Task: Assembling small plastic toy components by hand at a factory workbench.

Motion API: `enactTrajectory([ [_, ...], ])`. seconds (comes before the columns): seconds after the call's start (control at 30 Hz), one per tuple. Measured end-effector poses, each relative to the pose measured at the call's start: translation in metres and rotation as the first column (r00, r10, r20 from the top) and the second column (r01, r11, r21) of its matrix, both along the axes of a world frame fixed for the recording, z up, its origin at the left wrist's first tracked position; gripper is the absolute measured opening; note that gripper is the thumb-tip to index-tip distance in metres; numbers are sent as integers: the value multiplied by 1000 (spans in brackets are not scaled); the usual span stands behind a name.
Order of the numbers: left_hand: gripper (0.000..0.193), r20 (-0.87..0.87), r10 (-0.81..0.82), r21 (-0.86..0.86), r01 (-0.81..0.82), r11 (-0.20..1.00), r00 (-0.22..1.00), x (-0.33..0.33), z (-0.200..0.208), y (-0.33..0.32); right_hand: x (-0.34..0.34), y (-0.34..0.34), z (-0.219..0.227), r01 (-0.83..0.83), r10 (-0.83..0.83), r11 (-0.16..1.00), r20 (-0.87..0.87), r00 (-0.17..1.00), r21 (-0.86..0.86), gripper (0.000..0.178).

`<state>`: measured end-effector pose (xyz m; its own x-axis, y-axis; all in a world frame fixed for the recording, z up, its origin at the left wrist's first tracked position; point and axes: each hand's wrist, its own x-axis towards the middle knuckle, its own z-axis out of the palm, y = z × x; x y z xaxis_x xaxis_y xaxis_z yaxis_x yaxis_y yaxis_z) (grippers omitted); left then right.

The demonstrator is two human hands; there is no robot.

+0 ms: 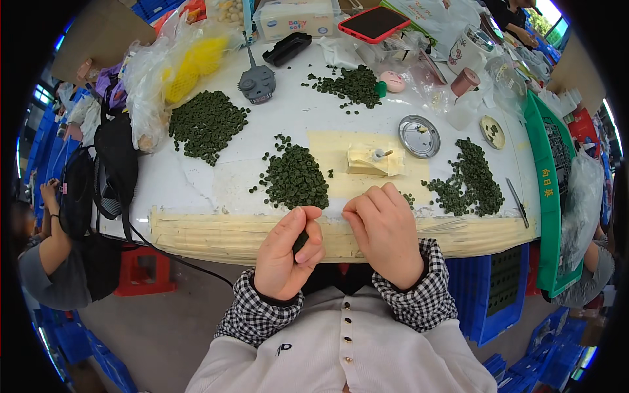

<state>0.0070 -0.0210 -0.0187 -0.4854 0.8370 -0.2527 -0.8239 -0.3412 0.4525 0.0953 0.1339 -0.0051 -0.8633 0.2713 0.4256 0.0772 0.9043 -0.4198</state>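
Note:
My left hand (285,252) is closed at the table's near edge, its fingers curled round dark green pieces (301,242) that show in the palm. Thumb and forefinger meet at the tip. To its right, my right hand (386,229) has its fingers pinched together; whatever they hold is too small or hidden. Just beyond my left hand lies a heap of small dark green round pieces (296,177). Past my right hand stands a small tape-covered block (371,160) with a metal peg on top. Another heap of green pieces (475,177) lies right of it.
More green pieces lie in a left heap (206,124) and a far heap (357,85). Behind are a grey tank turret model (257,83), a red-cased phone (374,24) and a mug (469,48). A round metal lid (414,136), tweezers (517,202) and a green crate (544,190) are right.

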Motion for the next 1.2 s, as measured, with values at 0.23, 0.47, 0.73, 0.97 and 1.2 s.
enactTrajectory([
  [0.23, 31, -7, -1, -67, 1, 998, 1000, -2, 10, 1, 10, 11, 8, 77, -79, 996, -49, 996, -33, 10],
  [0.47, 25, -41, 22, -89, -26, 996, 999, 0, 5, 0, 3, 1, -1, -12, 12, 1000, 26, 1000, -2, 13],
  [0.73, 24, -31, 28, -53, -30, 998, 999, 2, 0, -2, 0, -3, -3, -5, -11, 989, 106, 994, 150, 16],
  [0.97, 24, 10, 13, -78, -12, 997, 1000, 3, 8, 2, 1, -5, -6, 1, -16, 990, 102, 995, 142, 17],
  [1.2, 24, -24, -12, -41, 11, 999, 1000, 4, -1, 0, 6, 0, 3, -90, 44, 959, -172, 984, -270, 17],
])
